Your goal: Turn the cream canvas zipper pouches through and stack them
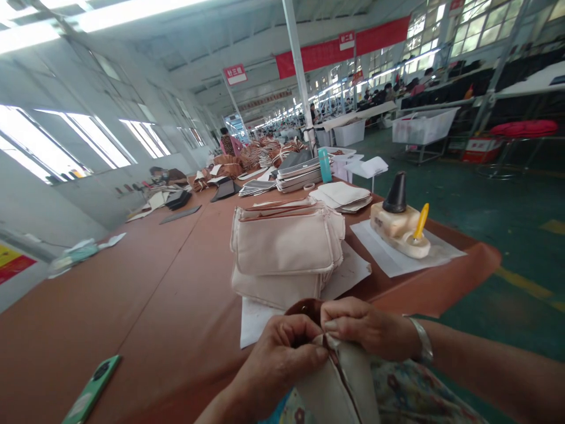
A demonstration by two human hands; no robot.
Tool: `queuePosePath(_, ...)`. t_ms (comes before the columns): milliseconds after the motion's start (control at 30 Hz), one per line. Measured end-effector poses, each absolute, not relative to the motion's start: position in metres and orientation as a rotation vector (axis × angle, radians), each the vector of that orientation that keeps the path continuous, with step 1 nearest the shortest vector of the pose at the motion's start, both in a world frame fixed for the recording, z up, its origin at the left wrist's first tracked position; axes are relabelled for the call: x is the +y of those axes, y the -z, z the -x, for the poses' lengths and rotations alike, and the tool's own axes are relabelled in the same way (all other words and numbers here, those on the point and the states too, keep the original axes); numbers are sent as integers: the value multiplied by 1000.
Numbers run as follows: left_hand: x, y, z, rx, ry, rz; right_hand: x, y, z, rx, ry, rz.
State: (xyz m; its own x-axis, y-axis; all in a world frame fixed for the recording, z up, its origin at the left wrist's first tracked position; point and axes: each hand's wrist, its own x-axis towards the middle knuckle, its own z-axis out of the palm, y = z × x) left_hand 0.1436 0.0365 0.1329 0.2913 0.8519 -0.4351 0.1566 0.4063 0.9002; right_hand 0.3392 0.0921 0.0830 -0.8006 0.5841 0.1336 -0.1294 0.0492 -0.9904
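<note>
Both hands meet at the table's near edge on a cream fabric piece [324,388] with a dark slit running down its middle. My left hand [282,353] pinches its upper edge between thumb and fingers. Close beside it, my right hand [366,327] is closed on the same edge and wears a silver bracelet [421,338] at the wrist. A brown flap [304,307] with a small round metal spot shows just behind the fingers. Beyond the hands stands a stack of cream sewn pouches [285,244] on white paper. What the fingertips press is partly hidden.
Right of the stack, a block [395,227] carries a black cone [396,193] and a yellow-handled tool [421,221] on white paper [441,257]. A green phone [92,388] lies at left on the brown table [145,330]. Farther back are stacked panels [300,176] and a person [227,144].
</note>
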Motion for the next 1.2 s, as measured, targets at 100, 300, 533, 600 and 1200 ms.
queuePosePath(100,33,-137,-146,1205,-615,-1083,93,-80,-334,-1581,-2130,492)
queuePosePath(300,27,-135,-144,1208,-657,-1018,95,-88,-350,-1756,-1846,423)
queuePosePath(533,25,-134,-145,1303,-648,-981,87,-103,-360,-2191,-962,351)
queuePosePath(600,25,-135,-147,1310,-644,-986,84,-101,-357,-2265,-793,325)
queuePosePath(1200,27,-132,-143,1320,-544,-1189,101,-97,-338,-2444,-43,6)
